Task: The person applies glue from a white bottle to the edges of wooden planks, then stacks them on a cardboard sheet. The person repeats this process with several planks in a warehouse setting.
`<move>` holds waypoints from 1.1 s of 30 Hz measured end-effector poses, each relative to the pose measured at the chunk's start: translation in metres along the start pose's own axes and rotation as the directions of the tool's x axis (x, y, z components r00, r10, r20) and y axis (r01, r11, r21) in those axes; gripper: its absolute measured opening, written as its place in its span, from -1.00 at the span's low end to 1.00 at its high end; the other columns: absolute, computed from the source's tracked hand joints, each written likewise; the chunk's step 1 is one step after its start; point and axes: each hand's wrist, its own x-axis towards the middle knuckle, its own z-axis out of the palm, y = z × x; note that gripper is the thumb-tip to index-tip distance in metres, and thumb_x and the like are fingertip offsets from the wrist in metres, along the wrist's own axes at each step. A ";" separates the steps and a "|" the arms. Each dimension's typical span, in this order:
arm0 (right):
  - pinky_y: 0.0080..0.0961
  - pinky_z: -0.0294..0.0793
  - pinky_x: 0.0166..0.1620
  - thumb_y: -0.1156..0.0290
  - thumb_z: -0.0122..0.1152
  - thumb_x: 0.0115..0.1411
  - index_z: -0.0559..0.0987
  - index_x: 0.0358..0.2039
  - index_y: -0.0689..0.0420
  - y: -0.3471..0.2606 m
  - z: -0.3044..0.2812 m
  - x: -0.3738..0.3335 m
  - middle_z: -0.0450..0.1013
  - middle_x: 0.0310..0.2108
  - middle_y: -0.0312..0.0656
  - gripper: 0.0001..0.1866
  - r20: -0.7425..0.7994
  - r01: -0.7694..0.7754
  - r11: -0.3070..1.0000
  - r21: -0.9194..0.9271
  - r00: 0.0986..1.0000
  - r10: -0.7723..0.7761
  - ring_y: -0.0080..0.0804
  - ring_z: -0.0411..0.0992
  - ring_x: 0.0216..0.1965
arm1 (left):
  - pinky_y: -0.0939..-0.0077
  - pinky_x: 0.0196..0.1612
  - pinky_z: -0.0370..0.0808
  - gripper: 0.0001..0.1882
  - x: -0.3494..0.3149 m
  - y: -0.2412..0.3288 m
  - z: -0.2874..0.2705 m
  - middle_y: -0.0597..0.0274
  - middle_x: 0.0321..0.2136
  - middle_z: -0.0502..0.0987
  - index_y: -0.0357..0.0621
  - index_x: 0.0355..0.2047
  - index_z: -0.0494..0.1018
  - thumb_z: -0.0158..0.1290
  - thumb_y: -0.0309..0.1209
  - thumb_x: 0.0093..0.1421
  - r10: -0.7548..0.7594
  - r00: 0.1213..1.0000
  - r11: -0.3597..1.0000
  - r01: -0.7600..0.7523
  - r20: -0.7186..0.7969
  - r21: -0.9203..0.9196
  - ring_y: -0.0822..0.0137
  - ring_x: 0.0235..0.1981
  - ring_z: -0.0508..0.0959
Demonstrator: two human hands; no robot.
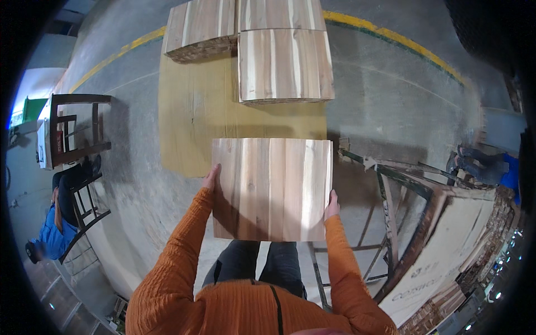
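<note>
A striped wooden panel (271, 184), in brown and pale cream strips, is held out flat in front of my body. My left hand (211, 177) grips its left edge, and my right hand (333, 205) grips its right edge near the lower corner. Most of the fingers go out of sight under the panel. Whether more panels lie beneath the top one, I cannot tell. Beyond it, a stack of similar panels (286, 67) and another stack (201, 23) stand on a yellowish-tan sheet (195, 120) on the floor.
Close by my right is a metal-framed stand (385, 195) beside a large pale board (446, 245) with wood pieces around it. At left, a person in blue (56, 223) sits near a dark frame table (81, 100). Another person (486, 164) is far right. A yellow line (385, 33) crosses the floor.
</note>
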 end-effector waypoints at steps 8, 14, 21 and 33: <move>-0.47 0.21 0.09 -0.27 -0.05 0.02 0.38 0.00 0.43 -0.003 0.056 0.175 0.37 -0.01 0.07 -0.09 0.020 0.003 0.973 -0.233 1.000 0.002 -0.21 0.32 0.02 | 0.47 0.16 0.18 -0.30 0.144 -0.076 0.039 0.14 0.08 0.34 -0.29 0.08 0.29 0.01 0.03 0.13 -0.018 1.000 1.000 0.018 0.003 -0.022 0.25 0.11 0.31; -0.42 0.30 0.03 -0.17 -0.04 0.11 0.39 0.04 0.26 -0.019 0.096 0.271 0.39 -0.02 -0.09 -0.26 0.191 0.019 0.999 0.034 0.981 -0.025 -0.29 0.36 -0.01 | 0.48 0.21 0.10 -0.31 0.247 -0.100 0.069 0.12 0.13 0.28 -0.30 0.14 0.20 -0.01 -0.02 0.17 0.035 0.995 0.996 -0.027 0.090 -0.079 0.26 0.16 0.24; -0.44 0.31 -0.01 -0.03 0.00 0.17 0.41 0.01 0.23 0.011 0.091 0.267 0.39 -0.05 -0.15 -0.40 -0.021 0.059 0.995 0.082 0.998 -0.057 -0.31 0.36 -0.06 | 0.45 0.12 0.18 -0.36 0.223 -0.121 0.070 0.16 0.03 0.37 -0.33 0.06 0.26 -0.03 -0.03 0.17 -0.049 0.994 0.998 0.045 -0.093 -0.041 0.23 0.06 0.33; 0.04 -0.15 0.25 -0.32 0.06 -0.05 -0.12 0.28 0.07 0.105 0.151 0.183 -0.12 0.29 -0.06 0.07 0.332 -0.461 0.638 0.617 0.887 0.320 -0.05 -0.14 0.29 | 0.00 0.00 0.33 -0.23 0.123 -0.219 0.130 0.12 0.00 0.27 0.03 0.15 0.09 -0.12 0.25 0.09 -0.576 0.812 0.563 0.307 -0.098 -0.767 0.10 -0.03 0.33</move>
